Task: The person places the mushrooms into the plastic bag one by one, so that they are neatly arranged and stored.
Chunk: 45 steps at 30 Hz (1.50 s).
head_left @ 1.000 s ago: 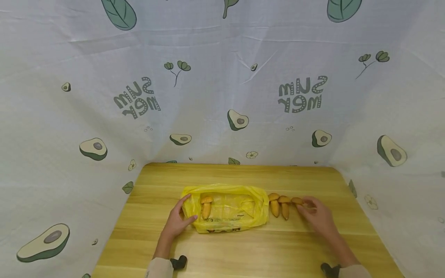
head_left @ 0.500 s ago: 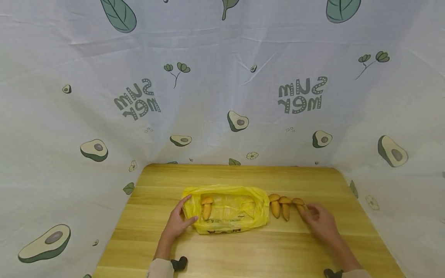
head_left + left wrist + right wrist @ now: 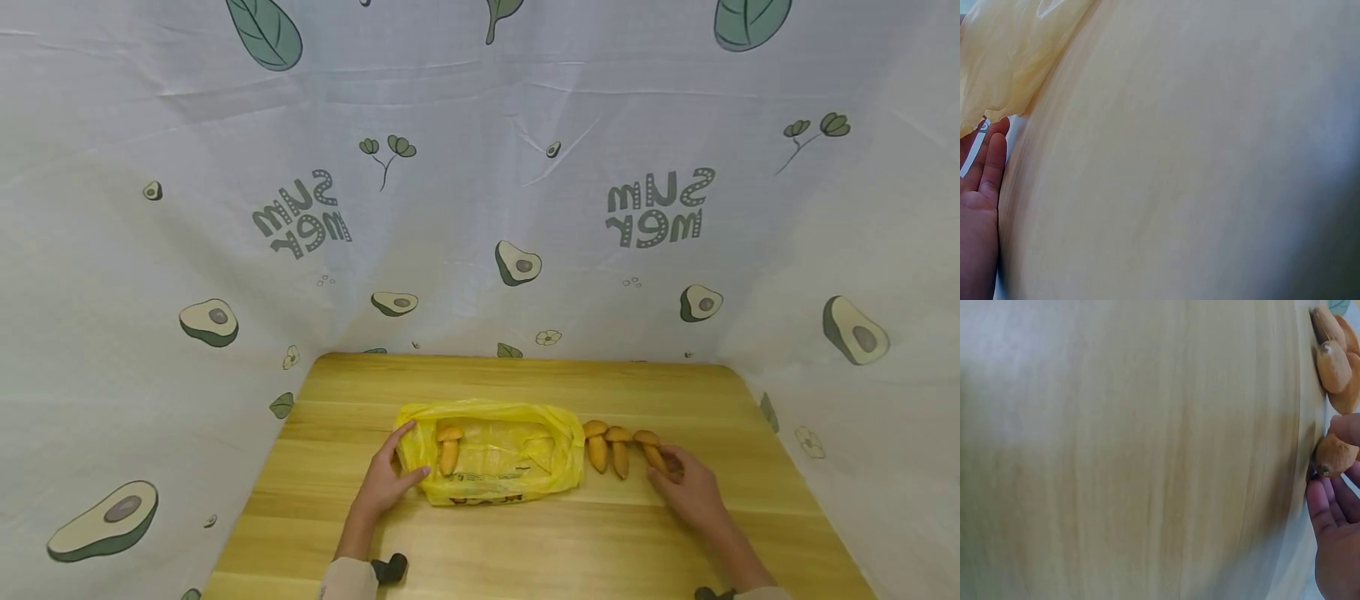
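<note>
A crumpled yellow plastic bag (image 3: 566, 442) lies on the table, its mouth spread wide. One brown mushroom (image 3: 448, 454) sits inside at the left end. My left hand (image 3: 381, 483) rests on the bag's left edge, thumb and fingers spread apart; in the left wrist view its fingers lie at the yellow plastic (image 3: 1016, 56). Right of the bag, two mushrooms lie side by side, the left one (image 3: 597, 450) nearest the bag and the other mushroom (image 3: 620, 457) beside it. My right hand (image 3: 688, 492) pinches a third mushroom (image 3: 647, 439) by its stem, cap pointing away.
The wooden table (image 3: 525, 550) extends in front of and behind the bag. A white cloth (image 3: 480, 317) printed with avocados and leaves hangs behind and along both sides. Black wrist mounts (image 3: 390, 568) sit near the cuffs.
The right-hand mushroom has turned so its stem points toward my right hand, whose fingers have shifted from its cap to the stem. My left hand and the bag stay as they were.
</note>
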Each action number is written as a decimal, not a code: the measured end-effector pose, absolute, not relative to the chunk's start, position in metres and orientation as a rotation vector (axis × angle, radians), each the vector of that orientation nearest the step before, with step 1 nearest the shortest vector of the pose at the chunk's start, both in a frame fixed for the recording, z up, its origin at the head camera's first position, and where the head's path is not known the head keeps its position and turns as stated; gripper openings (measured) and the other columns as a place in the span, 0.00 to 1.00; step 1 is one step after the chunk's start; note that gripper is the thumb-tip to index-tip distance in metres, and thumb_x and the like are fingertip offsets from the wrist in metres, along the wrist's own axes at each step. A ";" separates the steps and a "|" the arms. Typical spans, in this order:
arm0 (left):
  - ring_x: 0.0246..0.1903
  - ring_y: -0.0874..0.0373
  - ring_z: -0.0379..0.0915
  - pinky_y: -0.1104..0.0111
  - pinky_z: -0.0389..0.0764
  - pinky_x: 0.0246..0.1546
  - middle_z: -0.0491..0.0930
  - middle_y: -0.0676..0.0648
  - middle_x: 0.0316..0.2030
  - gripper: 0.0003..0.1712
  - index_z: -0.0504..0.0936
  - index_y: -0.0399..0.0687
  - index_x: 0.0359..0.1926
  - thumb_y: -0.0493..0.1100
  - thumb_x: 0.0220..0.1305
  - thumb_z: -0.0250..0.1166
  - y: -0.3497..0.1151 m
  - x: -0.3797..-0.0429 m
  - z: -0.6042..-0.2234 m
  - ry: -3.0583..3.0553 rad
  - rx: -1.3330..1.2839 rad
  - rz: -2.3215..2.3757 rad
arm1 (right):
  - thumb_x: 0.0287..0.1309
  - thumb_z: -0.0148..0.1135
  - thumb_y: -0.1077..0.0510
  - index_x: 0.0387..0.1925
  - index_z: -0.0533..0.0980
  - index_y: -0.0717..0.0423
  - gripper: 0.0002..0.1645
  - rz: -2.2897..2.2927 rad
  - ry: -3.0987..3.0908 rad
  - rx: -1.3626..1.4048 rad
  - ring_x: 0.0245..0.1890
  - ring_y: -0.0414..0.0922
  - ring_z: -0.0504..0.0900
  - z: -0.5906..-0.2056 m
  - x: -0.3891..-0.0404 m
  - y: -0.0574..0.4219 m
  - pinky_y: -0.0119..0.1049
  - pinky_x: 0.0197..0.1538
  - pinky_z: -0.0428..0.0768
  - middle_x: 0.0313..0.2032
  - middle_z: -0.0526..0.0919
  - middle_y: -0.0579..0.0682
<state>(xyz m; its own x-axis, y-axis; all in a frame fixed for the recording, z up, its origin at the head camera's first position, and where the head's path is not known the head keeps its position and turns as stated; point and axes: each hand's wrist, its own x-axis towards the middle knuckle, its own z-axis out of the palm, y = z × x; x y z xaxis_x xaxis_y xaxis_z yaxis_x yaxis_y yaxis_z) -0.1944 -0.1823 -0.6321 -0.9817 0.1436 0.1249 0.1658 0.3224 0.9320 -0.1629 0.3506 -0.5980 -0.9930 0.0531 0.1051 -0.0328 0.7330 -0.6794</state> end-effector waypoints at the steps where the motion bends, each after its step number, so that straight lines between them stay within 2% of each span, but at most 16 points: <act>1: 0.79 0.38 0.51 0.39 0.55 0.75 0.59 0.41 0.78 0.49 0.63 0.59 0.78 0.47 0.60 0.77 -0.182 -0.194 -0.632 -2.537 -0.296 -1.794 | 0.65 0.70 0.56 0.61 0.72 0.74 0.32 1.098 -2.813 -0.016 0.44 0.51 0.84 -0.598 -0.163 0.351 0.25 0.40 0.83 0.48 0.83 0.67; 5: 0.78 0.38 0.52 0.38 0.56 0.75 0.59 0.41 0.78 0.49 0.63 0.60 0.78 0.47 0.60 0.76 -0.182 -0.194 -0.632 -2.538 -0.286 -1.810 | 0.64 0.70 0.57 0.60 0.73 0.75 0.31 1.076 -2.802 -0.030 0.40 0.35 0.80 -0.600 -0.164 0.351 0.25 0.39 0.82 0.46 0.85 0.65; 8: 0.78 0.38 0.52 0.38 0.55 0.75 0.59 0.41 0.79 0.49 0.63 0.61 0.78 0.47 0.60 0.76 -0.181 -0.193 -0.632 -2.544 -0.273 -1.823 | 0.64 0.70 0.56 0.58 0.74 0.75 0.30 1.068 -2.796 -0.040 0.37 0.29 0.77 -0.601 -0.164 0.351 0.26 0.39 0.82 0.44 0.86 0.63; 16: 0.79 0.36 0.49 0.36 0.56 0.74 0.59 0.42 0.79 0.49 0.63 0.62 0.78 0.45 0.59 0.77 -0.181 -0.192 -0.633 -2.550 -0.248 -1.821 | 0.70 0.64 0.51 0.57 0.77 0.71 0.27 1.031 -2.798 -0.095 0.35 0.29 0.79 -0.601 -0.165 0.351 0.25 0.37 0.80 0.42 0.88 0.62; 19: 0.79 0.35 0.48 0.35 0.54 0.74 0.58 0.40 0.79 0.49 0.63 0.58 0.79 0.42 0.59 0.76 -0.177 -0.188 -0.627 -2.540 -0.223 -1.833 | 0.71 0.63 0.50 0.56 0.78 0.71 0.27 1.017 -2.793 -0.109 0.35 0.30 0.80 -0.601 -0.165 0.350 0.25 0.38 0.80 0.42 0.88 0.62; 24: 0.79 0.35 0.48 0.35 0.54 0.74 0.58 0.40 0.79 0.49 0.62 0.58 0.79 0.44 0.60 0.76 -0.177 -0.188 -0.625 -2.548 -0.234 -1.829 | 0.68 0.67 0.51 0.56 0.78 0.70 0.27 1.061 -2.802 -0.119 0.35 0.26 0.78 -0.600 -0.166 0.350 0.25 0.38 0.80 0.43 0.88 0.62; 26: 0.79 0.37 0.49 0.36 0.55 0.74 0.58 0.43 0.79 0.49 0.63 0.63 0.78 0.47 0.60 0.76 -0.181 -0.191 -0.631 -2.555 -0.256 -1.817 | 0.67 0.68 0.52 0.56 0.78 0.70 0.27 1.080 -2.810 -0.122 0.36 0.24 0.77 -0.600 -0.167 0.350 0.24 0.39 0.80 0.45 0.88 0.62; 33: 0.79 0.36 0.49 0.36 0.56 0.74 0.58 0.41 0.79 0.49 0.62 0.62 0.79 0.48 0.60 0.75 -0.181 -0.191 -0.631 -2.569 -0.267 -1.802 | 0.64 0.72 0.53 0.54 0.79 0.69 0.26 1.164 -2.773 -0.185 0.35 0.20 0.75 -0.600 -0.167 0.350 0.21 0.40 0.80 0.46 0.87 0.65; 45: 0.79 0.37 0.50 0.38 0.55 0.75 0.59 0.41 0.79 0.49 0.63 0.61 0.78 0.47 0.59 0.76 -0.182 -0.191 -0.628 -2.552 -0.256 -1.813 | 0.62 0.73 0.47 0.58 0.77 0.65 0.32 1.230 -2.736 -0.292 0.33 0.18 0.75 -0.594 -0.165 0.351 0.18 0.39 0.77 0.49 0.87 0.65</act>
